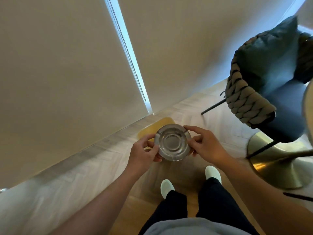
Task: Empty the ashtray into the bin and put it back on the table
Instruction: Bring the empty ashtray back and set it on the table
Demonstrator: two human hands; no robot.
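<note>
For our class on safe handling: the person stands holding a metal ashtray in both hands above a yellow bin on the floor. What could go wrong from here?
1. Both hands, left hand and right hand, hold the ashtray only by its rim with fingertips; the smooth metal might slip when tipped.
2. The yellow bin sits low and is mostly hidden behind the ashtray, so anything tipped out could miss onto the wooden floor.
3. The chair and brass table base stand close on the right; turning back could catch them.

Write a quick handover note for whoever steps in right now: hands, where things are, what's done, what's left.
Left hand and right hand: both grip the rim of the metal ashtray, on opposite sides.
Ashtray: held in the air above the yellow bin by the wall; it looks empty.
Done: emptying, apparently.
Left: carry it back to the table, whose gold base stands to the right, and set it down.
</note>
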